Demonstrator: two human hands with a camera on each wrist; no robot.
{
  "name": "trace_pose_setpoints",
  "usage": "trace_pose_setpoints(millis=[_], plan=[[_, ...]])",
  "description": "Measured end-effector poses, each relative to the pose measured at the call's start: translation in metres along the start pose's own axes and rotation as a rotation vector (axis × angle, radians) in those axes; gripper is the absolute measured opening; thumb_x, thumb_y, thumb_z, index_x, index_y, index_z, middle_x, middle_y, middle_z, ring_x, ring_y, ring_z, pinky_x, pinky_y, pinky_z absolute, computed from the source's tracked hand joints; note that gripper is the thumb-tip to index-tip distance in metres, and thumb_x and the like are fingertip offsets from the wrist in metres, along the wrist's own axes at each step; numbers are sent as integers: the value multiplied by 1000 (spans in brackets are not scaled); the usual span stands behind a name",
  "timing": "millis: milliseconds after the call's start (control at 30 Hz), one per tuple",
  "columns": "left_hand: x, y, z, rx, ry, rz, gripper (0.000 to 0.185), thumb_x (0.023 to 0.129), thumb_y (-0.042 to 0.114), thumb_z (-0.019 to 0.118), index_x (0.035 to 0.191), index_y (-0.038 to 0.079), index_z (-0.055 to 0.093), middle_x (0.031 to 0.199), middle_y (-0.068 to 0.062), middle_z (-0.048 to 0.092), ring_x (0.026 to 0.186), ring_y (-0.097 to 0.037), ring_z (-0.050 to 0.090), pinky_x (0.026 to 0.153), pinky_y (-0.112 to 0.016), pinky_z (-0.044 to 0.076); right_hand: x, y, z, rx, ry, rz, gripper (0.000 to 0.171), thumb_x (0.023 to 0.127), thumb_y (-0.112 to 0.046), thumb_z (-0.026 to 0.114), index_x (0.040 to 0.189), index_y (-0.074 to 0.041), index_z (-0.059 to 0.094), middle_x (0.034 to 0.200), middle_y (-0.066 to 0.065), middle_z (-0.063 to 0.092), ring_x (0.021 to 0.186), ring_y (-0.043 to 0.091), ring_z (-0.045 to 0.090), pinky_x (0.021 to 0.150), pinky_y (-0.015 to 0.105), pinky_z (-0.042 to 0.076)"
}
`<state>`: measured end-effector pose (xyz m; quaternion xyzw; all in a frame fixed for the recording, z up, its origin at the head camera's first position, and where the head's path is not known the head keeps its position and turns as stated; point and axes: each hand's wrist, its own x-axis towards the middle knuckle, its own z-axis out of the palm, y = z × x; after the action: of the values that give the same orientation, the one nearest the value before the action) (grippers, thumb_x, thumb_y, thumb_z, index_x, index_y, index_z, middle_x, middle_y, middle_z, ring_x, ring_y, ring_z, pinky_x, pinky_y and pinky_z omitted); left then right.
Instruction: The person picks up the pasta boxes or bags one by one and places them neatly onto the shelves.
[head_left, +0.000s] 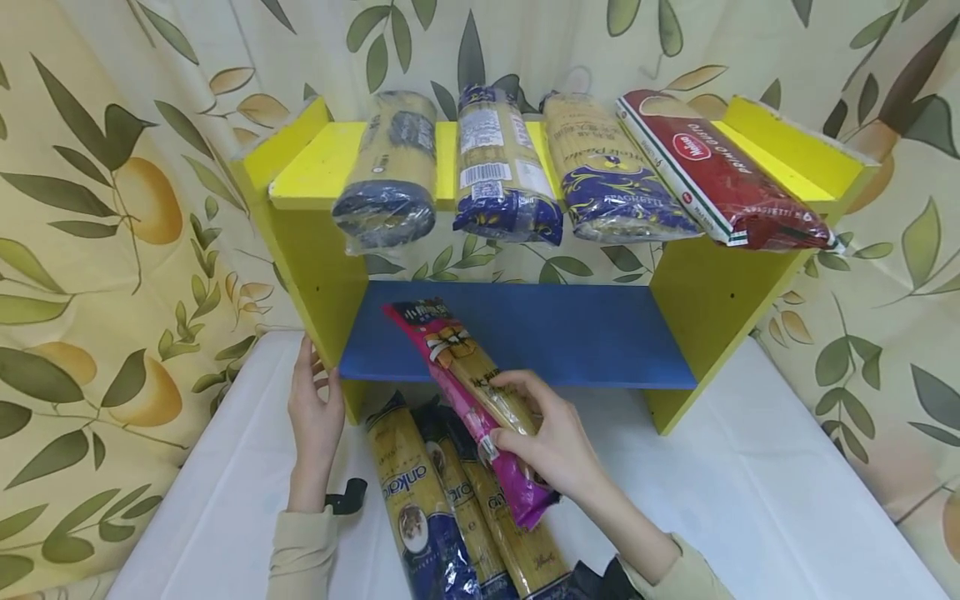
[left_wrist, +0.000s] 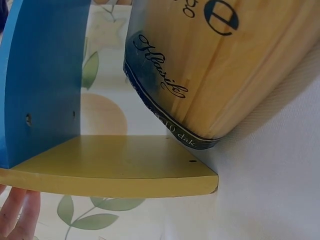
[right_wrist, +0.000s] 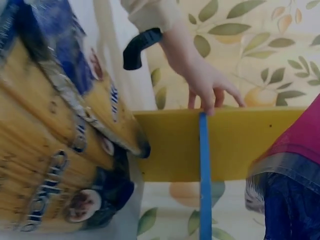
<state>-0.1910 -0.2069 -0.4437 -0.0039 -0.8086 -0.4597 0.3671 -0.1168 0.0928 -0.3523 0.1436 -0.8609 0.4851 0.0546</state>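
Standing on a white table point(head_left: 787, 500) against a leaf-print curtain point(head_left: 90, 250), a yellow shelf point(head_left: 315, 250) with a blue lower board point(head_left: 562, 333) fills the middle of the head view. Along its top lie four spaghetti packs: three blue-and-yellow ones point(head_left: 498, 167) side by side and a red pack point(head_left: 720, 175) at the right, tilted toward the edge. On the table in front of the shelf lie three more blue-and-yellow packs point(head_left: 420, 500), touching one another (their printed ends fill much of both wrist views). Across these slants a pink pasta pack point(head_left: 457, 375), its far end resting on the blue board and its near end over the table. The right hand point(head_left: 551, 446) grips this pink pack near its lower half, fingers curled round it. The left hand point(head_left: 315, 408) rests with straight fingers against the shelf's left side panel, holding nothing.
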Motion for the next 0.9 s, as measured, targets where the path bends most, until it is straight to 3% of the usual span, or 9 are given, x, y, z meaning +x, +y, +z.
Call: trace_pose_setpoints(millis=[100,167,400,600,733,900], plan=[[1,0,0,-7,-4,4,70,93,-1,55,153,24,27,133,-19,54,112,-33,57,81,-20,47,17,-4,6,55,4,51,53,74,-16,73,121,-33,56,114,3,66,85,21,63,62,36,56],[1,0,-1,-9,-4,4,70,93,-1,55,153,23,27,133,-19,53,112,-33,57,81,-21,47,28,-7,11,88,4,99,52,75,-17,72,120,-35,55,107,3,65,72,18,57,49,32,51],[1,-1,-1,-6,2,1,68,93,-2,54,152,20,28,134,-20,53,112,-34,57,81,-37,50,64,-10,33,193,63,160,47,77,-15,72,120,-26,57,79,7,59,45,16,52,42,28,43],[1,0,1,0,2,4,69,93,-2,54,153,21,27,137,-18,52,112,-34,57,80,-42,51,84,-7,50,110,162,155,42,76,-20,71,116,-24,59,68,0,48,45,12,38,43,25,29],[1,-1,1,-1,9,12,69,93,-2,54,152,20,28,136,-19,52,112,-34,58,80,-41,51,95,-9,62,119,173,177,44,75,-20,69,118,-22,58,68,0,45,44,11,31,43,24,24],[-1,-3,-1,1,12,11,68,93,-1,54,152,20,28,134,-20,53,111,-34,58,80,-37,50,106,-14,78,162,182,225,43,75,-21,66,118,-21,58,67,4,62,46,12,50,42,25,32]])
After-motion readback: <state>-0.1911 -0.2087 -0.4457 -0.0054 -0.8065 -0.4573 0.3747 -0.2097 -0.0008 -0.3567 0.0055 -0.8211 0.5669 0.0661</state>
